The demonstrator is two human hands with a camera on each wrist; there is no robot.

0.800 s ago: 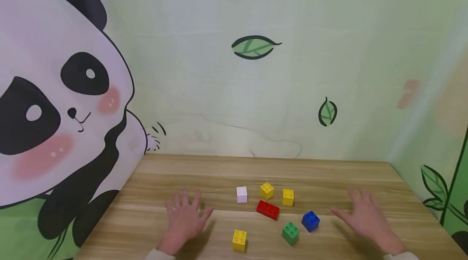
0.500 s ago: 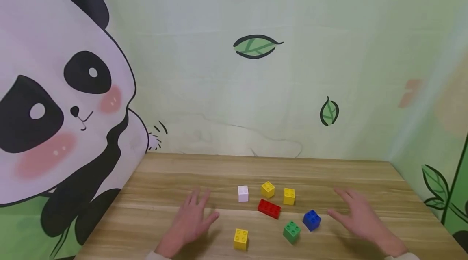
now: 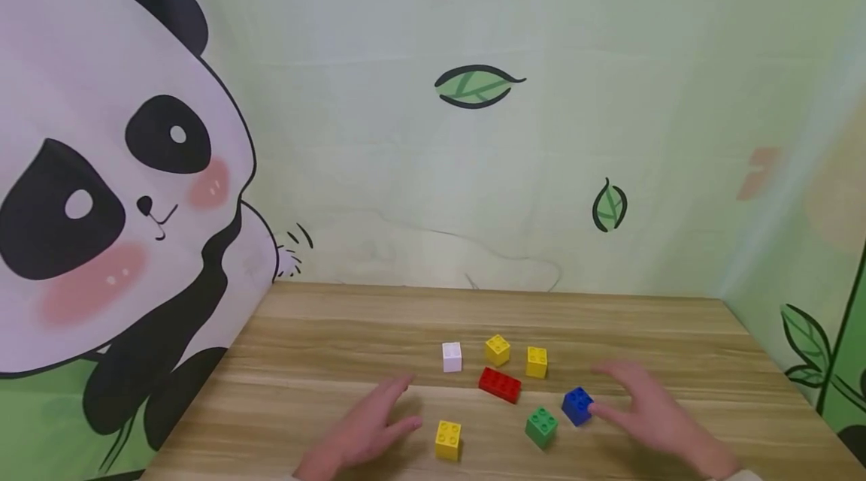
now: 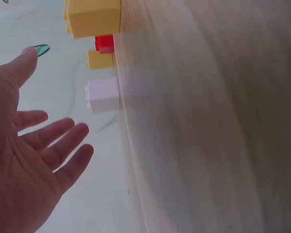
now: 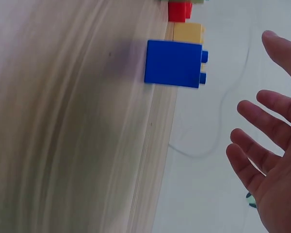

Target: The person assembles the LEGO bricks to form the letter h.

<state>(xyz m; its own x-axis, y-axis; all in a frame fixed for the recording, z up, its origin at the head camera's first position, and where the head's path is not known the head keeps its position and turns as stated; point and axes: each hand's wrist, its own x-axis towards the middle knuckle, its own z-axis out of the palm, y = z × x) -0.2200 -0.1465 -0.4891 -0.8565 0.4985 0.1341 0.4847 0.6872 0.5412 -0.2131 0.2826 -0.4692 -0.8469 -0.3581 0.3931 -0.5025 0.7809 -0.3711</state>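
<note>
Toy building bricks stand scattered on the wooden table. My left hand (image 3: 368, 425) hovers left of the near yellow brick (image 3: 448, 440), fingers extended and holding nothing. Its palm and spread fingers show in the left wrist view, near a white brick (image 4: 104, 94). On the other side, my right hand (image 3: 649, 409) is beside the blue brick (image 3: 578, 406), its thumb overlapping the brick's edge in the head view. The right wrist view has the fingers apart from the blue brick, with nothing in them. A green brick (image 3: 541, 428) lies between the hands, and a red brick (image 3: 500, 385) sits behind it.
Two more yellow bricks, one in the middle (image 3: 497, 349) and one to its right (image 3: 537, 362), stand behind the red brick. The wooden table (image 3: 325, 316) ends at a wall sheet (image 3: 379, 165) printed with a panda and leaves.
Both hands have moved inward toward the bricks and turned, palms more toward each other. The bricks keep their places on the table; the head view has shifted slightly.
</note>
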